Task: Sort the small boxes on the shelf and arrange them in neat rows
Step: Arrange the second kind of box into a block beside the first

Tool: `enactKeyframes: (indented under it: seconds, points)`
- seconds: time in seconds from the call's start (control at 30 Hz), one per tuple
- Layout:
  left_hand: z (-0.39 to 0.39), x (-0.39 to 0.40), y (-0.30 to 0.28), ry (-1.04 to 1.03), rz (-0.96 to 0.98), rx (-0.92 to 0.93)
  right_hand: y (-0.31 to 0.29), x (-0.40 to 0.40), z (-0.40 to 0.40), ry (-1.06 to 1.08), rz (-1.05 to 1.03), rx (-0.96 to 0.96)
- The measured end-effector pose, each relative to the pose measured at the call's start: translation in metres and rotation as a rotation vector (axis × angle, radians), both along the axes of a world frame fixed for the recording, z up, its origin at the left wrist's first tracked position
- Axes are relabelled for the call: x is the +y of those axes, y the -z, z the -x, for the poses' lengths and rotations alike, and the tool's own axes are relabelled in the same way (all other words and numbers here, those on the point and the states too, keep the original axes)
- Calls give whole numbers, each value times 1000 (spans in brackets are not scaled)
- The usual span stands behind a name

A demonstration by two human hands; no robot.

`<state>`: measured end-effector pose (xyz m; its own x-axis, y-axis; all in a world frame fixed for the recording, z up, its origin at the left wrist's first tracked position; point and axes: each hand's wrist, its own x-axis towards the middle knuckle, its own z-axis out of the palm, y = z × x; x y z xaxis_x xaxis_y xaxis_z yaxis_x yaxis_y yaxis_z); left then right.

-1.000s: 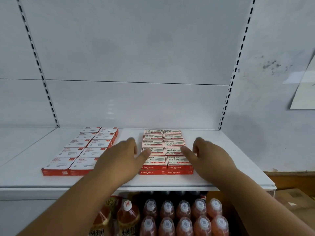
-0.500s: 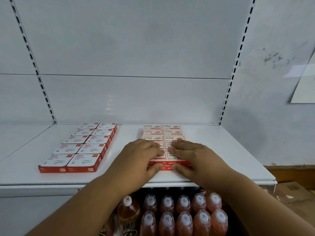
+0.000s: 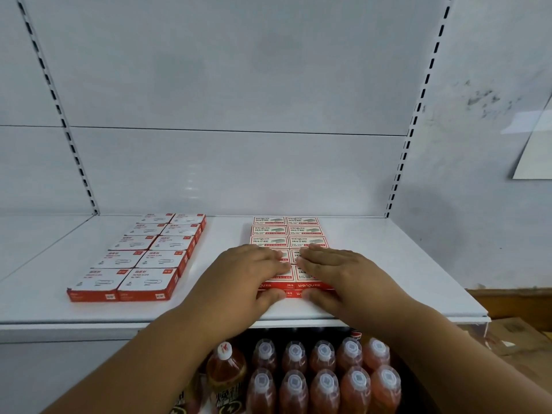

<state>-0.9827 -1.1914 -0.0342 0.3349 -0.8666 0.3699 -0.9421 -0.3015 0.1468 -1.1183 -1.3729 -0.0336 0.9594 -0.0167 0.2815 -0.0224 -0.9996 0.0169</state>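
Two blocks of small boxes lie on the white shelf point(image 3: 394, 282). On the left, white-topped, red-sided paper clip boxes point(image 3: 149, 258) form two straight rows running front to back. In the middle, red and white staple boxes point(image 3: 286, 231) also form two rows, stacked two high at the front. My left hand point(image 3: 245, 276) and my right hand point(image 3: 337, 273) lie flat, side by side, on the front staple boxes. Fingers rest on top and both thumbs touch the red front face. The hands hide most of the front two boxes in each row.
Below the shelf stand several orange-red drink bottles point(image 3: 322, 372) with clear caps. Slotted uprights point(image 3: 400, 162) flank the white back panel. A cardboard box point(image 3: 519, 336) sits low at the right, and a sheet of paper point(image 3: 534, 156) hangs on the wall.
Both hands came inward from the sides of the staple boxes and settled flat on top of the front ones. Since half a second ago they have barely moved.
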Motion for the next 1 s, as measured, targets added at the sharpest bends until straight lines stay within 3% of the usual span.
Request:
enactKeyframes:
  seconds: [0.33, 0.6, 1.0]
  points:
    - [1, 5, 2, -39, -27, 54, -1, -1, 4, 37, -19, 36]
    - [-4, -2, 3, 8, -171, -6, -10, 4, -2, 79, 30, 218]
    - [-5, -9, -25, -55, -332, 27, -27, -4, -12, 112, 42, 308]
